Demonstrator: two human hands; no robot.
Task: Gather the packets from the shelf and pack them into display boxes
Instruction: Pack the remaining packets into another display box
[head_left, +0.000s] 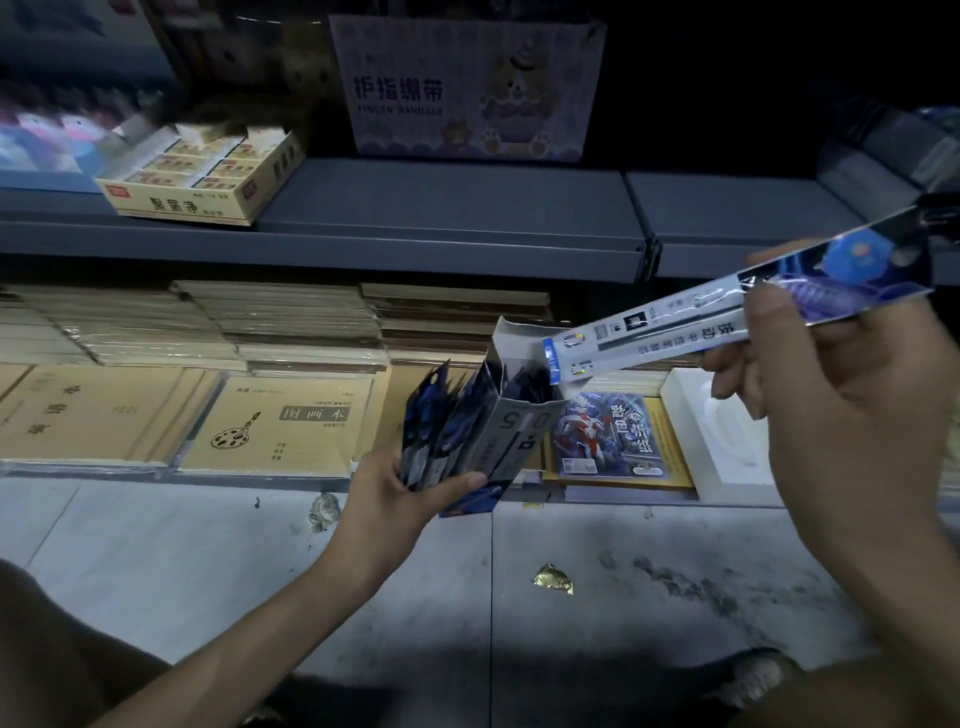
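**Left hand (400, 499) grips the box, right hand (841, 415) holds a packet at its mouth**

The left hand is curled round the lower end of a tall grey display box (514, 431) marked "0.5", thumb across its front. The same grip holds a fanned bundle of dark blue packets (428, 431) against the box's left side. The box stands tilted, its open top facing up and to the right, with a pale flap raised at the back.

The right hand is well apart from the left, higher and to the right. It pinches one long packet (727, 312) between thumb and fingers near its blue printed end. The packet slants down to the left, and its white end lies just at the box's opening, in front of the flap. More dark packets show inside the opening.

A grey upper shelf (452, 208) runs across behind the hands. It carries an open yellow carton (208, 176) of small boxes on the left and a finger-bandage carton (467, 88) with a bear print in the middle.

Below it lie stacks of brown notebooks (291, 322) and a drawing book (280, 431) with a palette sketch. Just right of the display box is a colourful hero-print pack (608, 436), then a white tray (727, 441).

On the tiled floor (156, 545) beneath the hands lies a crumpled gold wrapper (553, 578).
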